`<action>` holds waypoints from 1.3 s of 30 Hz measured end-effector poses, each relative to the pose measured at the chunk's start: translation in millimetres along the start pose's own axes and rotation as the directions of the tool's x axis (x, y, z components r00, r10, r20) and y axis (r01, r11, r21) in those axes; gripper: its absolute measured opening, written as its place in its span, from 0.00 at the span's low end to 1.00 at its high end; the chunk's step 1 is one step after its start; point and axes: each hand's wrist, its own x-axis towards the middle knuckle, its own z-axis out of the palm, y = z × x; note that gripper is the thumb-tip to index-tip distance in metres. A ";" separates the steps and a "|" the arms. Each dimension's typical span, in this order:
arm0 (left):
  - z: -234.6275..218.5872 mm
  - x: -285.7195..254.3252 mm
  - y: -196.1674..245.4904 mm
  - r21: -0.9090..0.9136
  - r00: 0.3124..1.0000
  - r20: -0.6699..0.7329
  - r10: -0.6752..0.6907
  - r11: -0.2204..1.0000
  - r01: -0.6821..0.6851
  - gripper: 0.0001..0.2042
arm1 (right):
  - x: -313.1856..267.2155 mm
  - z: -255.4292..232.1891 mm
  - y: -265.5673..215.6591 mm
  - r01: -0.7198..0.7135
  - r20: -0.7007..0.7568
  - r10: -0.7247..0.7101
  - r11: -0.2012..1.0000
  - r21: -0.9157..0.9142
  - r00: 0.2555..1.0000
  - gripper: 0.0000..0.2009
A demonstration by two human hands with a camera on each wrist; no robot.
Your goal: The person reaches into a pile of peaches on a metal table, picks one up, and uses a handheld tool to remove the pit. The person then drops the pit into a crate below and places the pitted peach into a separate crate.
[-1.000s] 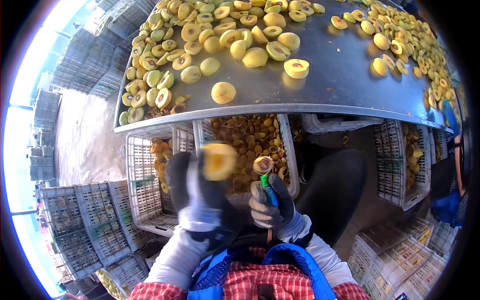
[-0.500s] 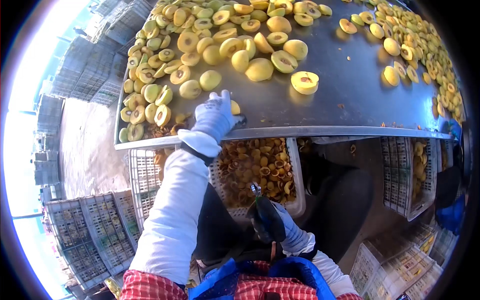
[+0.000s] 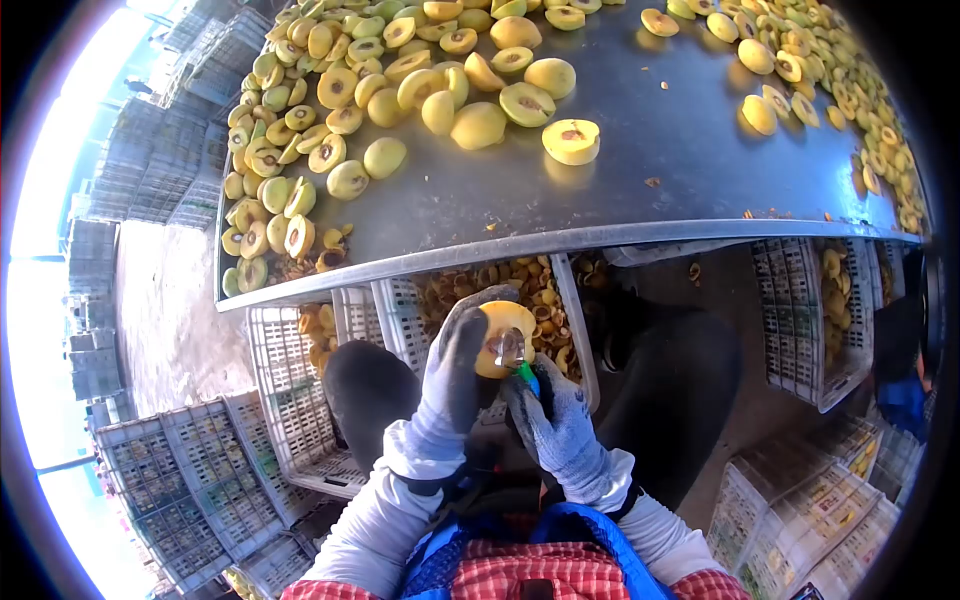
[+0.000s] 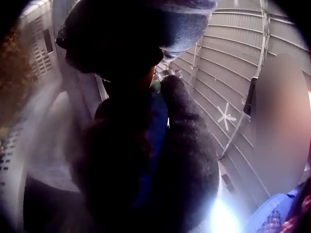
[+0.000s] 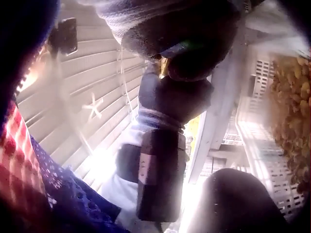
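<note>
The halved fruit (image 3: 506, 316) is held off the near edge of the bench (image 3: 450, 205), left of that edge's middle. Its cut face seems turned up and toward the tool (image 3: 528, 377); nearly round, it shows no clear long axis. The tool's long axis slants away from the person and leftward, its metal head over the face's centre; whether it has entered the flesh I cannot tell. The hands are close together: the left hand (image 3: 452, 368) grips the half from its outer side, probably to steady it and leave the face free, while the right hand (image 3: 562, 412) is wrapped round the handle. Below is a crate (image 3: 568, 305) of small pieces (image 3: 448, 284), likely set there to catch droppings. Fruit halves (image 3: 300, 118) crowd the bench's left edge, presumably for easy reach; another heap (image 3: 850, 120) lies toward its right edge.
</note>
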 end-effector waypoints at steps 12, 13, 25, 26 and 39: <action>11.5 -31.6 -12.2 0.316 0.936 -0.021 0.353 0.890 -0.328 0.17 | -35.4 0.9 9.4 -0.005 0.209 0.038 0.988 -0.155 0.977 0.15; 10.6 -33.3 -11.6 0.337 0.935 -0.006 0.355 0.881 -0.332 0.17 | -38.8 -0.6 9.4 -0.156 0.298 0.164 0.986 -0.050 0.940 0.15; -109.2 -73.2 36.0 0.427 0.715 -0.417 0.561 0.815 -0.391 0.22 | -24.7 15.3 11.5 -0.871 0.860 0.172 -0.021 0.491 0.481 0.24; -139.8 -76.5 59.8 0.524 0.666 -0.399 0.630 0.753 -0.398 0.23 | -25.8 15.8 15.5 -0.872 0.850 0.198 0.066 0.485 0.488 0.24; -293.3 179.8 202.7 0.683 0.660 -0.572 0.487 -0.163 0.712 0.53 | 11.2 30.7 22.3 -0.886 0.660 0.592 0.348 0.306 0.461 0.21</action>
